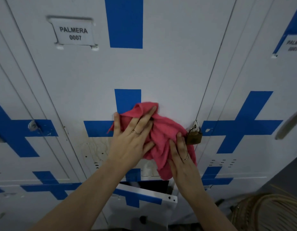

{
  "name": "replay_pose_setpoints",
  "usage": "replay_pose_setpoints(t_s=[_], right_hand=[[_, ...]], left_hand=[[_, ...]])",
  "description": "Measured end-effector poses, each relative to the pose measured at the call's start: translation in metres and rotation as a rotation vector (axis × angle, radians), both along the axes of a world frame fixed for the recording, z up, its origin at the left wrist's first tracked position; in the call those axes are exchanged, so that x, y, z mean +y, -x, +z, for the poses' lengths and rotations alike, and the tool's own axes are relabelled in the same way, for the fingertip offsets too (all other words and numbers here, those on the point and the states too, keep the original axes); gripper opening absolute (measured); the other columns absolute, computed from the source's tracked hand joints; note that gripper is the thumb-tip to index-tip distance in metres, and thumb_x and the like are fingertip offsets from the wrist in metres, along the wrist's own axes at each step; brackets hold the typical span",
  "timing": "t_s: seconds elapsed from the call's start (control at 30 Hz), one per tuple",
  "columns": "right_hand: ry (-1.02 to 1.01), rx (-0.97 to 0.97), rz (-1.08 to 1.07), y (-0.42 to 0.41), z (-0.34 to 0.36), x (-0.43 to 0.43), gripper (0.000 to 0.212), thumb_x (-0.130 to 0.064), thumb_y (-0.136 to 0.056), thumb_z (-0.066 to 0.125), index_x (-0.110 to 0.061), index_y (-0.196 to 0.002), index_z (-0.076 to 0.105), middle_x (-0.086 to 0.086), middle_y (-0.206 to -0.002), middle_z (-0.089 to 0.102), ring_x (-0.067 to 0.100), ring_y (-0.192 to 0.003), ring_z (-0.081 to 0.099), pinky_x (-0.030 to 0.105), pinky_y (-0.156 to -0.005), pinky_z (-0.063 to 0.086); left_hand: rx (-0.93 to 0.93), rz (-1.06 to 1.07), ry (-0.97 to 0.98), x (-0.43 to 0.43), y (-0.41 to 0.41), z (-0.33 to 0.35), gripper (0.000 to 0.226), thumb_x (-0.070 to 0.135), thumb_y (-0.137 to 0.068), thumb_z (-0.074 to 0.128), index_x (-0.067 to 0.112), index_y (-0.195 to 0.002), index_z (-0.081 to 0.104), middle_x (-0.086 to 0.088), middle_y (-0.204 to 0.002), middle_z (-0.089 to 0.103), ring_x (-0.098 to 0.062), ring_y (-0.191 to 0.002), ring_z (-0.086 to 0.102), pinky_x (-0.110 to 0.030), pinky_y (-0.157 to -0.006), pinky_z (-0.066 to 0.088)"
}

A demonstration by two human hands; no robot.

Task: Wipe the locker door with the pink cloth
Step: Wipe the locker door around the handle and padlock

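- cloth first: the pink cloth [162,134] sits bunched in loose folds against the locker door [169,72], over the middle of the blue cross [127,99] painted on it, where the upright meets the bar.
- your left hand [129,142] lies flat on the cloth's upper left part, fingers straight and spread, pressing it to the door. the outermost finger reaches past the cloth's left edge onto the blue paint, and the thumb points right into the folds. a thin ring [136,131] shows on one finger.
- your right hand [181,157] lies flat on the cloth's lower right part, fingers straight, close together and pointing up. it too wears a thin ring.
- neither of your hands pinches or bunches the cloth; both press it with open palms.
- a brass padlock [194,136] hangs closed from the hasp at the door's right edge, just beside the cloth and near your right fingertips.
- a white label [74,33] near the door's upper left reads "palmera 0007".
- brownish streaks [96,147] mark the door below the left arm of the cross, just left of your left wrist.
- below your forearms, the lower locker's door [141,197] stands ajar, with a dark gap behind it.
- a woven basket [267,212] shows in the bottom right corner.
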State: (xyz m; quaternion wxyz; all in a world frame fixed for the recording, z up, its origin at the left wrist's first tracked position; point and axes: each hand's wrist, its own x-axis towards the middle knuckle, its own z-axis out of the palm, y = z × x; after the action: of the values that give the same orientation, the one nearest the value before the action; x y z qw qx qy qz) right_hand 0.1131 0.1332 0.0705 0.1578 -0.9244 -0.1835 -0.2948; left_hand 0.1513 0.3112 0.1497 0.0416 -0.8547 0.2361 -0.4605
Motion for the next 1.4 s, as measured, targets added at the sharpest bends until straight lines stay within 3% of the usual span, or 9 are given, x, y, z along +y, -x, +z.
replay_pose_setpoints(t_s=[0.13,0.33,0.5,0.77,0.93,1.0,1.1,1.3,1.4], right_hand=[[-0.029,-0.063,0.014,0.0,0.002,0.002,0.056,-0.045,-0.097,0.009,-0.024,-0.146,-0.009,-0.004,-0.154,-0.016,0.01,-0.141,-0.005,0.031,-0.079,0.048],[-0.049,-0.096,0.02,-0.003,-0.001,0.004,0.069,-0.035,-0.093,0.034,-0.025,-0.145,-0.009,-0.005,-0.153,-0.017,0.009,-0.141,-0.006,0.035,-0.08,0.049],[-0.041,-0.068,-0.01,-0.004,-0.005,0.003,0.055,-0.049,-0.094,-0.004,-0.029,-0.145,-0.009,-0.008,-0.153,-0.017,0.006,-0.14,-0.008,0.043,-0.078,0.055],[-0.042,-0.042,-0.036,-0.003,0.0,0.002,0.056,-0.049,-0.094,-0.002,-0.028,-0.145,-0.008,-0.01,-0.152,-0.019,0.002,-0.138,-0.012,0.042,-0.075,0.054],[-0.1,0.004,-0.021,0.002,0.004,0.004,0.117,-0.007,-0.07,0.075,-0.031,-0.144,-0.012,-0.013,-0.151,-0.021,0.0,-0.138,-0.013,0.046,-0.074,0.056],[-0.105,-0.013,-0.014,0.002,0.004,0.006,0.106,-0.011,-0.078,0.069,-0.031,-0.144,-0.011,-0.012,-0.152,-0.02,0.001,-0.138,-0.012,0.043,-0.074,0.056],[-0.045,-0.082,-0.028,-0.002,-0.001,0.003,0.055,-0.038,-0.099,0.018,-0.029,-0.145,-0.009,-0.011,-0.152,-0.019,0.002,-0.138,-0.011,0.04,-0.075,0.055],[-0.062,-0.088,-0.028,-0.003,-0.004,0.005,0.054,-0.048,-0.095,-0.001,-0.03,-0.145,-0.008,-0.012,-0.152,-0.017,0.023,-0.134,0.027,0.045,-0.066,0.058],[-0.121,-0.087,-0.015,-0.001,-0.002,0.01,0.058,-0.041,-0.097,0.023,-0.031,-0.145,-0.009,-0.013,-0.152,-0.017,0.027,-0.133,0.027,0.045,-0.069,0.057]], left_hand=[[-0.047,-0.01,0.065,-0.004,-0.001,0.006,0.058,0.051,-0.083,0.038,0.013,-0.127,0.041,0.003,-0.15,0.004,-0.011,-0.135,0.009,-0.056,-0.109,-0.01],[-0.044,-0.062,0.125,-0.003,0.0,-0.017,0.045,0.044,-0.087,0.041,0.019,-0.124,0.045,0.005,-0.155,0.001,-0.015,-0.134,0.018,-0.056,-0.11,-0.007],[0.002,-0.097,0.109,0.001,0.007,-0.031,0.036,0.035,-0.087,0.044,0.016,-0.11,0.063,-0.001,-0.14,0.034,-0.019,-0.12,0.039,-0.056,-0.11,-0.002],[-0.067,-0.092,0.095,-0.001,0.007,-0.022,0.032,0.033,-0.085,0.048,0.014,-0.092,0.073,-0.001,-0.131,0.039,-0.02,-0.118,0.039,-0.046,-0.113,0.009],[-0.081,-0.083,0.148,-0.004,0.007,-0.017,0.029,0.032,-0.084,0.049,0.015,-0.084,0.072,0.0,-0.126,0.041,-0.022,-0.113,0.041,-0.044,-0.112,0.011],[-0.072,-0.103,0.188,-0.005,0.007,-0.016,0.027,0.031,-0.083,0.051,0.014,-0.082,0.072,0.0,-0.123,0.043,-0.022,-0.111,0.042,-0.043,-0.112,0.011],[-0.048,-0.131,0.208,-0.004,0.008,-0.017,0.028,0.031,-0.083,0.051,0.014,-0.085,0.073,0.001,-0.123,0.043,-0.021,-0.111,0.042,-0.041,-0.114,0.008],[-0.021,0.052,0.041,-0.004,0.016,-0.03,0.027,0.03,-0.084,0.05,0.017,-0.098,0.069,-0.002,-0.14,0.034,-0.019,-0.126,0.035,-0.055,-0.11,0.007],[-0.028,0.057,0.108,-0.009,0.015,-0.026,0.027,0.032,-0.085,0.048,0.017,-0.092,0.07,0.0,-0.135,0.037,-0.019,-0.122,0.036,-0.053,-0.111,0.006]])
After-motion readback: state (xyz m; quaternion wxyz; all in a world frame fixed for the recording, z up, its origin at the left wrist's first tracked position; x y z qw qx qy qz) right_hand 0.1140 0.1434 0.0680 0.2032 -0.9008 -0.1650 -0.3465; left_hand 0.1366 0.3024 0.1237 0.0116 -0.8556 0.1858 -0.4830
